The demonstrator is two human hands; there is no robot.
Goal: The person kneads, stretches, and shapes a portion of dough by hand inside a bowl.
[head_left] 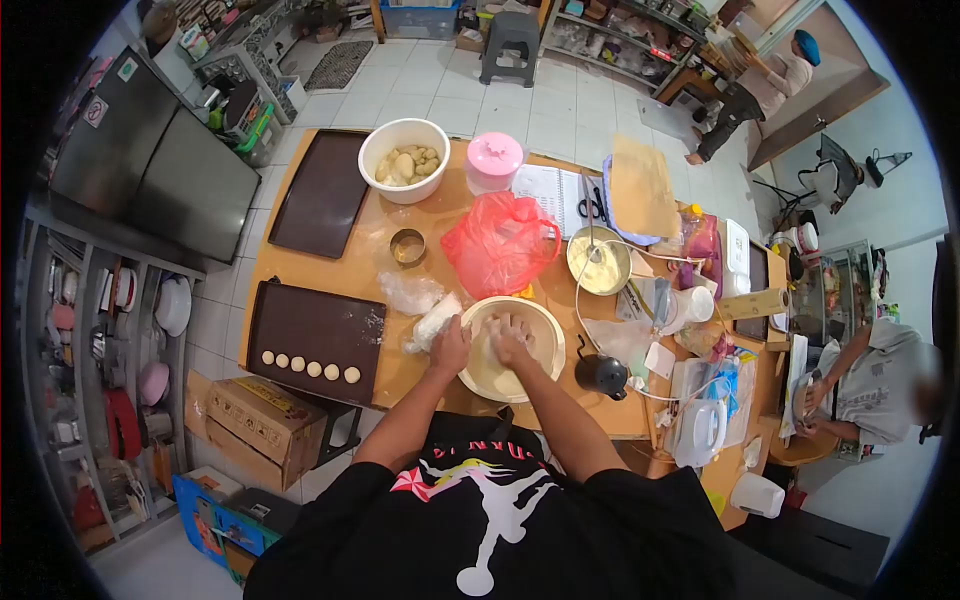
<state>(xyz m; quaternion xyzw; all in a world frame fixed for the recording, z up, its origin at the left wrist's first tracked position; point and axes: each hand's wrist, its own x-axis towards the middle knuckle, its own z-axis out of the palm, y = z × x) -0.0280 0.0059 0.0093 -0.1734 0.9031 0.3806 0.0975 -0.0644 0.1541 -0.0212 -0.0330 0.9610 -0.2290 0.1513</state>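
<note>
A cream-coloured bowl [543, 372] stands at the table's front edge, with some pale contents at its bottom. My right hand [512, 342] reaches down inside it, its fingers spread and whitened as if by flour. At the bowl's left rim, my left hand [450, 346] is closed against a white-filled plastic bag [433, 322]; its fingertips are partly hidden. A crumpled clear plastic bag [408, 292] lies just behind that. Beyond the bowl sits a red plastic bag [500, 245]. On the dark baking tray [318, 325] to the left, several small dough balls [314, 369] form a row.
A white tub of dough pieces [404, 192], a pink-lidded container [494, 158] and a metal ring [408, 247] are farther back. To the right stand a mixing bowl [600, 284] and a black kettle-like pot [601, 376]. A seated person [885, 375] works at right; another person [780, 80] stands behind.
</note>
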